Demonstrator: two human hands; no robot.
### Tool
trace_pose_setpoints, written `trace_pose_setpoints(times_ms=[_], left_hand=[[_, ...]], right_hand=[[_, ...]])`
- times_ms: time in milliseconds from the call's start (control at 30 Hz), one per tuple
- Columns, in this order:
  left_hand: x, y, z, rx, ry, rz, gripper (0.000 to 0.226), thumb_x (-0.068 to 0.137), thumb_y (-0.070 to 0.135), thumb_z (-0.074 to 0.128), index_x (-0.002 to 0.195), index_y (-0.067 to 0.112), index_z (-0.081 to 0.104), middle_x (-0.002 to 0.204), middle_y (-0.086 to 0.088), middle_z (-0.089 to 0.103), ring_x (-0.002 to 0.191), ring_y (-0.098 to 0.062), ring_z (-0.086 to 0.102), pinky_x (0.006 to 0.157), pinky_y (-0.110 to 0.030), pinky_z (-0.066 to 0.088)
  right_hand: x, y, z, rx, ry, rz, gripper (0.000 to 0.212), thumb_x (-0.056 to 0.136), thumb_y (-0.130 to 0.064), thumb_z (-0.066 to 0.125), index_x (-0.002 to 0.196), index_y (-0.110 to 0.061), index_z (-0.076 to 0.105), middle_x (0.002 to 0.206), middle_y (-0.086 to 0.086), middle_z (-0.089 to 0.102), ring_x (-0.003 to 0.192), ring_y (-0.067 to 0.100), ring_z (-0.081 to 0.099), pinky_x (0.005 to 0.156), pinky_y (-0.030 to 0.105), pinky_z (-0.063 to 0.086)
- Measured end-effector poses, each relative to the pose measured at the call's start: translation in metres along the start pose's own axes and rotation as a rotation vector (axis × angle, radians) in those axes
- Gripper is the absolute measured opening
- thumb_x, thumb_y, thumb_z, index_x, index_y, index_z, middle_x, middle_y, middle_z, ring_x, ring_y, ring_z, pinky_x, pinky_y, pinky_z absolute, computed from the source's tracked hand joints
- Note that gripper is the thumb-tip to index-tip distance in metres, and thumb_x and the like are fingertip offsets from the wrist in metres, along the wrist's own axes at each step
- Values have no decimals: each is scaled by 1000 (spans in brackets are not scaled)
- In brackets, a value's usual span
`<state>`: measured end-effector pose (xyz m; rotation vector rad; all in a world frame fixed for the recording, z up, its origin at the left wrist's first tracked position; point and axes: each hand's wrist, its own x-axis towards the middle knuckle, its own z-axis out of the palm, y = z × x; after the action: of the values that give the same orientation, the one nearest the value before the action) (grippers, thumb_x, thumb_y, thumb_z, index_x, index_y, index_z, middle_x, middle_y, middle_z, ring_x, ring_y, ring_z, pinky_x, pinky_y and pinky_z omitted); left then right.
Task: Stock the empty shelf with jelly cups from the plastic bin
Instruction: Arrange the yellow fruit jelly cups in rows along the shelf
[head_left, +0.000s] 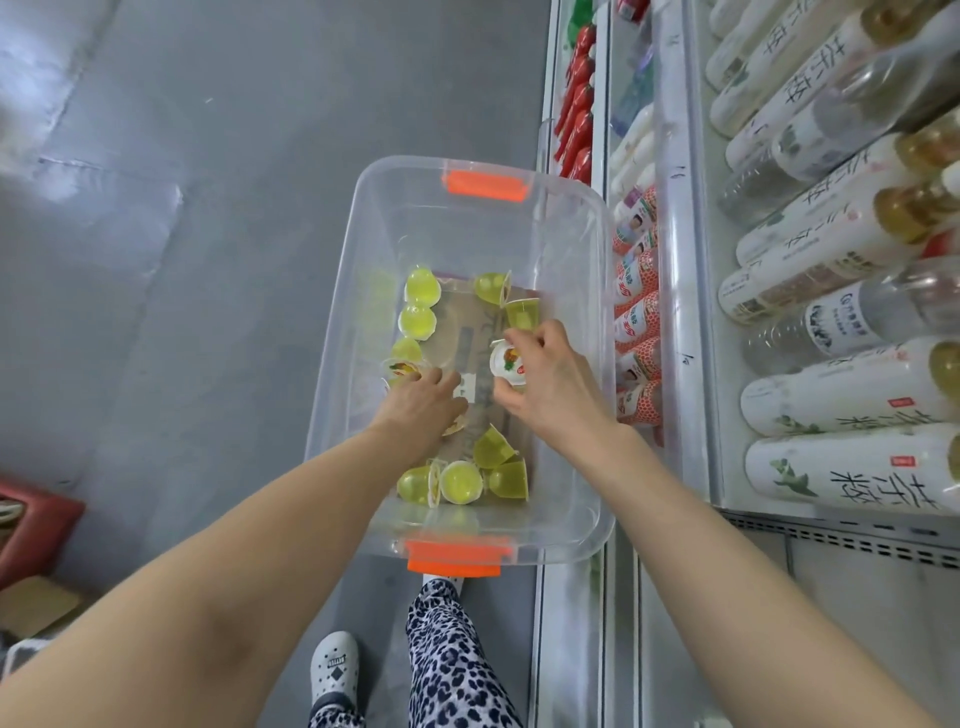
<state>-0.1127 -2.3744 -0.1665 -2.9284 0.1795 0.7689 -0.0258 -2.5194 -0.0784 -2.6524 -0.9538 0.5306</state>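
Reaching into the plastic bin (582, 218), the left hand (423, 402) rests over jelly cups (402, 368) by the bin's left wall; whether its fingers (441, 375) grip one I cannot tell. The right hand (550, 379) pinches a white-lidded cup (506, 364) toward the right wall. That light pinch could slip, dropping the cup. Cardboard (467, 322) lines the bin; grey floor (208, 208) left, bottle-filled shelves (675, 312) right.

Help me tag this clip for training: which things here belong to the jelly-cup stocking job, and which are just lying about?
Job: plastic bin; loose jelly cups in it; white-lidded cup pinched by the right hand; left hand inside the bin.
Lying about: white bottles; red crate; cardboard sheet under the cups.
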Motion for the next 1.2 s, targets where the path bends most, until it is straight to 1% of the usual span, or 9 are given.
trace_pose_setpoints(times_ms=[133, 300, 467, 533, 667, 833, 933, 1033, 1200], left_hand=[[-2, 6, -7, -202, 50, -127, 54, 85, 40, 66, 130, 16, 48, 135, -5, 44, 122, -25, 44, 98, -35, 39], [-29, 0, -33, -779, 72, -337, 59, 79, 52, 72, 113, 13, 43, 106, -9, 63, 93, -30, 61, 72, -37, 47], [-66, -4, -52, -997, 282, -385, 62, 85, 45, 68, 131, 14, 41, 115, -10, 64, 102, -33, 61, 78, -38, 49], [-83, -4, -56, -1057, 342, -343, 62, 84, 40, 72, 132, 16, 42, 117, -7, 64, 103, -29, 61, 84, -40, 50], [-119, -2, -61, -1076, 433, -237, 58, 80, 37, 76, 125, 23, 43, 107, 1, 64, 96, -25, 63, 81, -39, 53], [-169, 10, -70, -1066, 507, -84, 58, 80, 36, 76, 127, 26, 42, 95, 5, 63, 79, -18, 58, 73, -32, 50], [-199, 20, -71, -1053, 540, 21, 55, 78, 37, 78, 123, 27, 46, 103, 6, 65, 86, -16, 62, 77, -31, 51], [-229, 36, -75, -1036, 586, 122, 55, 76, 35, 80, 120, 23, 52, 108, 4, 64, 90, -12, 61, 81, -28, 49], [-277, 73, -85, -951, 580, 260, 54, 74, 36, 81, 116, 23, 51, 102, 6, 63, 93, -16, 61, 84, -38, 51]], right_hand=[[-1, -3, -5, 36, 34, 37, 53, 87, -35, 63, 133, -13, 49, 117, 9, 44, 91, 30, 59, 79, 30, 43], [-11, -9, -23, 78, 102, 68, 49, 90, -36, 57, 134, -15, 49, 116, 8, 45, 95, 29, 59, 78, 27, 38], [-35, -22, -41, 74, 139, 60, 48, 93, -37, 51, 136, -17, 47, 118, 8, 46, 100, 25, 56, 80, 25, 37], [-50, -29, -46, 49, 156, 67, 50, 92, -39, 54, 136, -16, 46, 117, 7, 44, 96, 23, 56, 78, 24, 38], [-87, -44, -50, 19, 216, 105, 57, 85, -42, 66, 131, -13, 48, 116, 8, 43, 92, 23, 54, 79, 28, 42], [-153, -70, -51, 44, 289, 190, 64, 80, -34, 69, 136, -14, 44, 131, 11, 41, 108, 29, 55, 92, 35, 44], [-200, -87, -47, 69, 365, 261, 63, 81, -31, 67, 138, -14, 44, 132, 10, 41, 111, 29, 53, 90, 30, 38], [-250, -99, -40, 71, 448, 326, 62, 80, -32, 66, 137, -16, 46, 125, 8, 43, 107, 30, 55, 91, 34, 41], [-337, -113, -36, 21, 531, 464, 60, 82, -34, 65, 137, -16, 48, 127, 11, 46, 109, 35, 55, 93, 37, 42]])
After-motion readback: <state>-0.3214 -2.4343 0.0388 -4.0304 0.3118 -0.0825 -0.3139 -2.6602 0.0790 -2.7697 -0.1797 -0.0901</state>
